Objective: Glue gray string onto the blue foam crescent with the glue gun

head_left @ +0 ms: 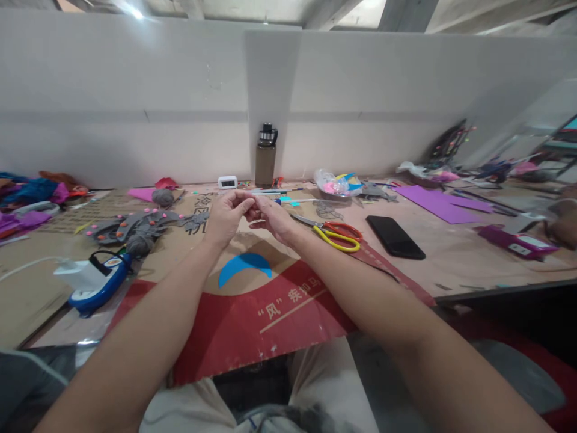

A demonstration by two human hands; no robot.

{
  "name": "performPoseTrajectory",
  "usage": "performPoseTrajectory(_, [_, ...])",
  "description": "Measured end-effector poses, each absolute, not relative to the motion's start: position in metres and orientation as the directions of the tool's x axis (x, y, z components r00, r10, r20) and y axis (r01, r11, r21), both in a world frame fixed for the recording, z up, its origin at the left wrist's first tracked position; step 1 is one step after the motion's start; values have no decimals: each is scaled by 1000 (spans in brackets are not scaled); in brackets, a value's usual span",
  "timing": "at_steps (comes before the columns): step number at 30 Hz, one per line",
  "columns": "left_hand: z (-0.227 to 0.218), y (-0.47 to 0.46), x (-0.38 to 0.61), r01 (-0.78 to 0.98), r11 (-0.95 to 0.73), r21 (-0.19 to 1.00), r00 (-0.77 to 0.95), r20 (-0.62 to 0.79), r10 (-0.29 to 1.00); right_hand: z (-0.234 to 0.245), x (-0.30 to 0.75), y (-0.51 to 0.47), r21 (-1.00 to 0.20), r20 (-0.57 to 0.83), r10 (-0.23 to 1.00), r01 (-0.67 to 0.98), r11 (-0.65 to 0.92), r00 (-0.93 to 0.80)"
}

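Note:
My left hand (228, 215) and my right hand (276, 218) meet above the middle of the cardboard. Both have their fingers closed in a pinch, the fingertips touching or nearly so. Whatever lies between them is too small or hidden to name. Just below, a blue paper crescent (246, 264) rests on the red-and-brown cardboard sheet (216, 337). Right of my right hand lie scissors (338, 234) with one red and one yellow handle loop, blades spread a little. Behind my hands are a thin white stick (304, 200) and small cyan paper pieces (288, 200).
A black phone (395, 237) and purple sheets (444, 203) lie at right, near another person's hand (565, 216). At left are a blue power strip (101, 285) and grey felt shapes with yarn (135, 227). A bottle (265, 157) and small clock (228, 182) stand behind.

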State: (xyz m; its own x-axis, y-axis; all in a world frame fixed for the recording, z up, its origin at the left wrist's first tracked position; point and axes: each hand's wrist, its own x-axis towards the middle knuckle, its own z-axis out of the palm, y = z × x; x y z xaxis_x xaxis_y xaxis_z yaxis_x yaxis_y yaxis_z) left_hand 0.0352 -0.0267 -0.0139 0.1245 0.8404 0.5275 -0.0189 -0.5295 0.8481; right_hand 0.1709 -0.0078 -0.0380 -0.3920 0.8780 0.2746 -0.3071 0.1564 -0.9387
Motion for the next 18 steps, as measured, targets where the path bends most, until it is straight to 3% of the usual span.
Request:
performPoseTrajectory(6, [-18,-25,36,91,-496,864,120,485,866,-42,170,-5,-923,369,898,19,384,-241])
performPoseTrajectory(13, [-21,-24,36,237,-497,835,152,473,868,-41,171,-14,-819,557,812,51,572,-176])
performPoseTrajectory(18, [-20,-29,47,-193,-410,891,133,438,889,-34,165,-20,-905,426,838,-138,404,-341])
